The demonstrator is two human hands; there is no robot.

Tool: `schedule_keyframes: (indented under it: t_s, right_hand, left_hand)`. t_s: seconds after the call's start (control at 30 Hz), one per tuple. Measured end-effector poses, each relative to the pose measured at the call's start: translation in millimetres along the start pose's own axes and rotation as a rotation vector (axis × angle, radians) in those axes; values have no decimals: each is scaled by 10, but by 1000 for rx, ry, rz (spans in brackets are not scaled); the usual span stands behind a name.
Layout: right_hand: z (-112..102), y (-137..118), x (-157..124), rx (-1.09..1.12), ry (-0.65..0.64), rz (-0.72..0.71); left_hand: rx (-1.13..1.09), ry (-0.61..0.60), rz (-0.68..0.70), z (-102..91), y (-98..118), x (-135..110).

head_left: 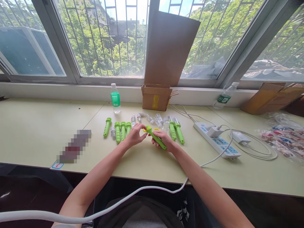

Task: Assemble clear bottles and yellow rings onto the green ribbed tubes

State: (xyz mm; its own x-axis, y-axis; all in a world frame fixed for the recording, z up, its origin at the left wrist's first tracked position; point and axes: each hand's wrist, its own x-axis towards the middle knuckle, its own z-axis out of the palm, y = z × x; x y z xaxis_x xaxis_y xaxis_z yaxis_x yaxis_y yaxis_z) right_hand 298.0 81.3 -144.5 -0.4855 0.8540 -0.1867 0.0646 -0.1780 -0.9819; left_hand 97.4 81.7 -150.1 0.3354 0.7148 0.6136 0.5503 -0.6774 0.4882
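My right hand (162, 139) is wrapped round a green flashlight body (156, 139), a ribbed plastic tube held tilted with its threaded end up and to the left. At that end the fingertips of my left hand (136, 134) pinch a thin yellow ring (144, 130), partly hidden by the fingers. Another yellow ring (156, 129) shows just behind the tube. Several more green bodies lie left of my hands, among them one set apart (107, 127). To the right rest two green pieces with clear tops, one of them the outer piece (179, 130). Clear plastic heads (158, 120) lie behind.
A water bottle (115, 98) and a small cardboard box (156, 98) stand at the back. On the right are a white power strip (217, 141) with cables, an adapter (241, 138) and plastic-wrapped items (282, 139). A white cable (133, 193) crosses in front of me.
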Motion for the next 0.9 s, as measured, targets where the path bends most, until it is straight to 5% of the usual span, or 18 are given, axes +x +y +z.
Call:
schedule_keyframes:
  t_s: [0.53,0.9]
  right_hand:
    - [20,22,28,-48,90,-60]
    - [-1,23,29,-77,13,-54]
  left_hand:
    - [30,26,-25,34,-52,5]
    - [38,59,-14,32,-59,15]
